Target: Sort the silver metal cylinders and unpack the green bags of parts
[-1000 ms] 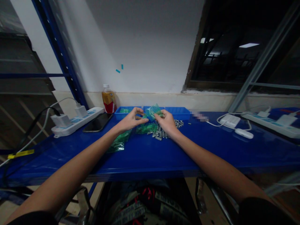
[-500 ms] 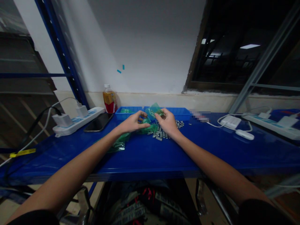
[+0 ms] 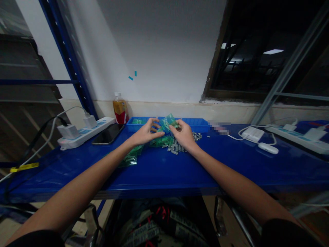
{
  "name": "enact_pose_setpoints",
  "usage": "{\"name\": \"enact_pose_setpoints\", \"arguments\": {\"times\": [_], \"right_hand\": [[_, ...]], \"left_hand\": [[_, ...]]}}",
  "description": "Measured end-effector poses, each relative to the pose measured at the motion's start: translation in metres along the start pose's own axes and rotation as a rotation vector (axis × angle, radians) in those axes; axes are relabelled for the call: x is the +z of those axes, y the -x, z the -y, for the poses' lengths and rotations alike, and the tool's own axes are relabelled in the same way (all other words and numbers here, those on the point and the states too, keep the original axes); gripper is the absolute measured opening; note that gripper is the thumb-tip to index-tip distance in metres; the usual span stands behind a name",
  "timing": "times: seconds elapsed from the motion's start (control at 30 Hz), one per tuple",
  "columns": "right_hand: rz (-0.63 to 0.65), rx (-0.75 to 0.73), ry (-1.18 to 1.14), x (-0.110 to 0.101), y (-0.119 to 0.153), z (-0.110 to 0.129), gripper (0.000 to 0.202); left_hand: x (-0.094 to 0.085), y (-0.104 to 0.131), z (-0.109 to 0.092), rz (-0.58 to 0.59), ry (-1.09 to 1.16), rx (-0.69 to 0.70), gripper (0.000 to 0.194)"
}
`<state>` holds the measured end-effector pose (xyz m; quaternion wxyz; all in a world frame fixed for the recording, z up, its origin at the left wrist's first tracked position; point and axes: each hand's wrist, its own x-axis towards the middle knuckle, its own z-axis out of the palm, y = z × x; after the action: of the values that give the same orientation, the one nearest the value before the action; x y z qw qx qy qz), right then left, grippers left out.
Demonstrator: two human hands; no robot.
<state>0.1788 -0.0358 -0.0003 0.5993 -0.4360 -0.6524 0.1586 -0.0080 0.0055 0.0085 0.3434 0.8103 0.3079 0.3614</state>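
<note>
Pinched in my right hand (image 3: 184, 133) is a small green plastic bag (image 3: 168, 120), raised above the table and tilted. My left hand (image 3: 147, 132) is just left of it, fingers spread and apart, with nothing held in them. Below the hands, more green plastic bags (image 3: 164, 141) lie on the blue table, partly hidden by my left hand. Small silvery metal cylinders (image 3: 175, 147) are heaped under and beside my right hand. Further green bags (image 3: 130, 158) rest near my left forearm.
Behind the hands stand blue trays (image 3: 199, 124), the left one with green bags inside. A drink bottle (image 3: 120, 109), a phone (image 3: 108, 134) and a power strip (image 3: 86, 133) are at left. White chargers and cables (image 3: 253, 134) and another power strip (image 3: 303, 137) lie at right.
The green bag in my right hand has turned slightly, showing more of its face. My left hand's fingers have spread and lifted a little.
</note>
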Motion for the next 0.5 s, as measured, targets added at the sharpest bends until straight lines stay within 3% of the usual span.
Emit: {"name": "enact_pose_setpoints", "arguments": {"times": [0.17,0.27,0.37,0.5], "right_hand": [[0.057,-0.026,-0.109,0.004,0.003,0.005,0.016],[0.066,-0.051,-0.108,0.005,0.003,0.007,0.014],[0.057,-0.103,-0.054,0.003,0.003,0.007,0.009],[0.088,-0.275,0.089,-0.002,0.004,0.009,0.012]], "left_hand": [[0.01,0.002,0.003,0.172,-0.284,0.033,0.069],[0.007,0.002,0.001,0.114,-0.396,0.129,0.068],[0.0,0.0,-0.003,0.071,-0.413,0.131,0.045],[-0.004,-0.002,-0.01,0.142,-0.301,-0.004,0.023]]}}
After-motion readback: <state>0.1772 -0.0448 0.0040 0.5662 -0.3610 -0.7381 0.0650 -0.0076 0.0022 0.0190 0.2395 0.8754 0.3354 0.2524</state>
